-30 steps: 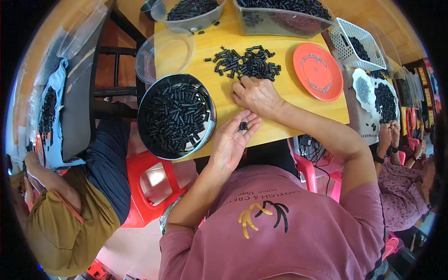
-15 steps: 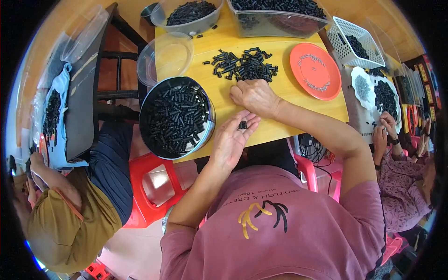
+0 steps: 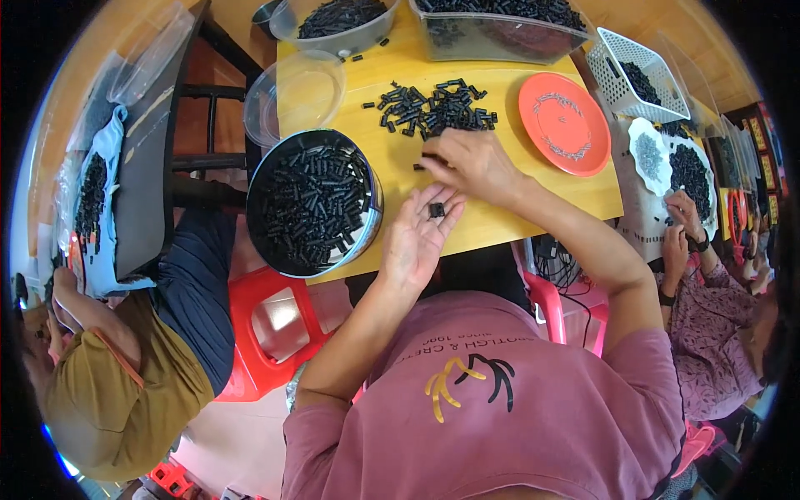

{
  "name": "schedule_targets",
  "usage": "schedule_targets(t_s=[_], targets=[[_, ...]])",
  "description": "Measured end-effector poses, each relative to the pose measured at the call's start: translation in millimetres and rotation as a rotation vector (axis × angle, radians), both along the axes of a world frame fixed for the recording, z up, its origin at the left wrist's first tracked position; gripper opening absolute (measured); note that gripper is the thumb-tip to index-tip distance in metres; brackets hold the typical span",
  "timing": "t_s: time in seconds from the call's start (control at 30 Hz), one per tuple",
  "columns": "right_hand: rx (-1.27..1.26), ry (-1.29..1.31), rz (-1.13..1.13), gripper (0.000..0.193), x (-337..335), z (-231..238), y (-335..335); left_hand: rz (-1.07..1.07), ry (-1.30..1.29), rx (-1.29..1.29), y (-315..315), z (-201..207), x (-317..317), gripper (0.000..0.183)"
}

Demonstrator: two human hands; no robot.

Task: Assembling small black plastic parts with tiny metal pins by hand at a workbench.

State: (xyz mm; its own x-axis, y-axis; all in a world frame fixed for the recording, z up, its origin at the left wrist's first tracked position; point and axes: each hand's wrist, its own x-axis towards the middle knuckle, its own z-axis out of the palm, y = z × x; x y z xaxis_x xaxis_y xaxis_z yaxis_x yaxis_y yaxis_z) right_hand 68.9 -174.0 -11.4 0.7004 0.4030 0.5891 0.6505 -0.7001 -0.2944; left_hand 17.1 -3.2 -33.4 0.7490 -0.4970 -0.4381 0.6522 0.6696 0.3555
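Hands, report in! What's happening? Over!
Left hand palm up, black bits on it. Right hand at edge of black pile. Bucket left of both hands.

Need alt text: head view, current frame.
Left hand, palm up, holds something small and black; the right hand is at the near edge of a pile of black pieces on a yellow table. A round tub of similar pieces is at left, a red plate at right.

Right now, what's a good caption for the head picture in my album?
Black parts on the upturned left hand, the right hand by the pile, and a red plate to the right.
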Motion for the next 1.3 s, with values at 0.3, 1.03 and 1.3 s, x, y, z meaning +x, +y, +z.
schedule_targets(t_s=[0.3,1.03,1.3], targets=[[0.113,0.077,0.054,0.016,-33.3,1.2,5.0,0.038,0.075,-0.098,2.6,-3.6,-5.4,0.023],[-0.146,0.292,0.1,0.012,15.8,-0.9,-2.1,-0.044,0.092,-0.156,5.8,-6.4,-0.7,0.046],[0.017,0.416,0.263,0.02,-13.1,27.1,-17.8,0.013,0.144,-0.165,4.0,-6.8,-1.1,0.04]])
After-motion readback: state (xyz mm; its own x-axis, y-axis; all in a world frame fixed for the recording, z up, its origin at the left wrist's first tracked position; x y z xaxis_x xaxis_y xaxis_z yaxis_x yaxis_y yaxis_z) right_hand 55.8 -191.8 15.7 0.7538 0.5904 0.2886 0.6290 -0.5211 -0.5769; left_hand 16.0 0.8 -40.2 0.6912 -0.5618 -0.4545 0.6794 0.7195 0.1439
